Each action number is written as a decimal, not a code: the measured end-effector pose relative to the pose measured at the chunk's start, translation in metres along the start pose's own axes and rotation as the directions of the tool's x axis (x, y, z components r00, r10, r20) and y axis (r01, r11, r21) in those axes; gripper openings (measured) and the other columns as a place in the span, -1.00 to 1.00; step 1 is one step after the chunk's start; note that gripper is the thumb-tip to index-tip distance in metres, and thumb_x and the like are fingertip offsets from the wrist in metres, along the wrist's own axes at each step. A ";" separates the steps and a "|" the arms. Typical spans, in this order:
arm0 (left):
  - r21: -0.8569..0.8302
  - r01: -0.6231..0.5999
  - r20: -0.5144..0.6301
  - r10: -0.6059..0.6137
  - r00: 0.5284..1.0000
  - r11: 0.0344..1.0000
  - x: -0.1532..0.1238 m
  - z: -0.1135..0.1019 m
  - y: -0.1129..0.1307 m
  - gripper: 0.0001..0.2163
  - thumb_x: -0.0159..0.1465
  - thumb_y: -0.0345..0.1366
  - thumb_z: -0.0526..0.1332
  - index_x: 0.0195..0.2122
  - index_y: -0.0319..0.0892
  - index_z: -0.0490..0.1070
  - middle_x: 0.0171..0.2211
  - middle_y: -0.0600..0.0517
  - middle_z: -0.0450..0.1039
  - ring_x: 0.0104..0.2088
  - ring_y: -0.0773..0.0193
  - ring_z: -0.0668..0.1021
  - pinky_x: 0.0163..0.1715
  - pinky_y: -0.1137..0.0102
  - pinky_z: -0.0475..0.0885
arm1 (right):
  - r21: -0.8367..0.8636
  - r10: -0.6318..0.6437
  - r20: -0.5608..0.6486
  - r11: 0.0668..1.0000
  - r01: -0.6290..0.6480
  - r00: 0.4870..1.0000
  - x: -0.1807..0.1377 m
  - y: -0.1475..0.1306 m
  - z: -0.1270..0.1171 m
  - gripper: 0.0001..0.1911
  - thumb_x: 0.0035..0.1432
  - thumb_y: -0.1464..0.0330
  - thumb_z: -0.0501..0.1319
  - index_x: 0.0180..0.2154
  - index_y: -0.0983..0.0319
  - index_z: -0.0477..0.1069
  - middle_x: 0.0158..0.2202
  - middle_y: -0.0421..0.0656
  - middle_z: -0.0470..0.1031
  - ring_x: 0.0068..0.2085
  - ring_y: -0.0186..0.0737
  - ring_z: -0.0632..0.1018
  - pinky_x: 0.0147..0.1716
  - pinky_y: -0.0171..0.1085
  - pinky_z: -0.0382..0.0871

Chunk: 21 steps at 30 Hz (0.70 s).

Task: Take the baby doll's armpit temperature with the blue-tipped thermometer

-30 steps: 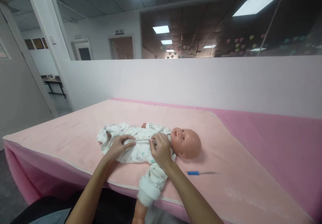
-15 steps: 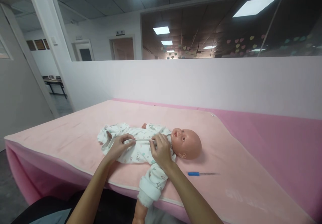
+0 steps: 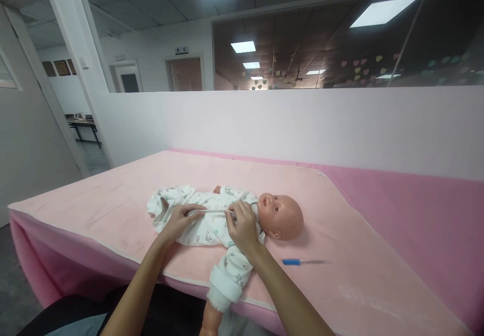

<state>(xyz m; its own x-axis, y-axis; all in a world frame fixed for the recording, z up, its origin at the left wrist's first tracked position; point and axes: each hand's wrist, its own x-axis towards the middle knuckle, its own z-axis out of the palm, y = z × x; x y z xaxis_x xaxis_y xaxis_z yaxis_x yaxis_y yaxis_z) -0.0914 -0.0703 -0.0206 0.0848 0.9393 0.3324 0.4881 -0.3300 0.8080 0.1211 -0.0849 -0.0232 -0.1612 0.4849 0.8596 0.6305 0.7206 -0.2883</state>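
On the pink blanket [image 3: 113, 200] that covers the desk, a baby doll [image 3: 282, 215] lies on its back with its head to the right, dressed in a white printed romper [image 3: 206, 232]. The left hand [image 3: 177, 222] is pinched on the romper's front edge down by the legs. The right hand [image 3: 242, 225] is closed on the same edge just below the collar, beside the chin. Between them the edge runs taut and straight.

The step looks like lining up the front opening for fastening. To do it well, I judge, hold the tension even so both flaps lie flat without bunching. Work from one end, one fastener at a time, and press against the doll's chest rather than lifting the cloth.

One sleeve [image 3: 227, 280] hangs over the desk's near edge. A blue-handled stick [image 3: 302, 261] lies well apart to the right.
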 end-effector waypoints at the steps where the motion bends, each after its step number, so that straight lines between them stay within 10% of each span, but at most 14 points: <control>1: -0.006 -0.012 0.005 0.013 1.000 1.000 0.000 0.000 0.000 -0.74 0.05 -0.13 0.21 -0.32 -0.15 0.55 -0.28 -0.03 0.54 -0.24 0.09 0.51 -0.32 0.36 0.38 | 0.000 0.000 -0.001 1.000 0.000 1.000 0.000 0.000 0.000 -0.89 0.17 0.39 0.03 -0.42 0.21 0.23 -0.43 -0.15 0.35 -0.34 -0.22 0.33 -0.33 -0.25 0.18; 21: -0.020 0.029 -0.011 -0.029 1.000 0.999 0.001 0.002 -0.001 -0.67 0.05 -0.06 0.22 -0.27 -0.16 0.53 -0.23 -0.04 0.53 -0.18 0.03 0.50 -0.28 0.32 0.39 | -0.010 -0.009 -0.015 1.000 0.009 1.000 0.000 0.000 0.000 -0.88 0.16 0.38 0.03 -0.44 0.20 0.23 -0.44 -0.16 0.35 -0.35 -0.22 0.33 -0.34 -0.25 0.18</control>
<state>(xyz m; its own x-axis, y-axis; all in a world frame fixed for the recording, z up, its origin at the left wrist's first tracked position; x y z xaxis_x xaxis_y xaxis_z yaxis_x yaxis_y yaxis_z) -0.0907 -0.0690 -0.0223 0.0607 0.9473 0.3145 0.4732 -0.3047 0.8266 0.1210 -0.0844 -0.0234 -0.1553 0.4709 0.8684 0.6364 0.7200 -0.2767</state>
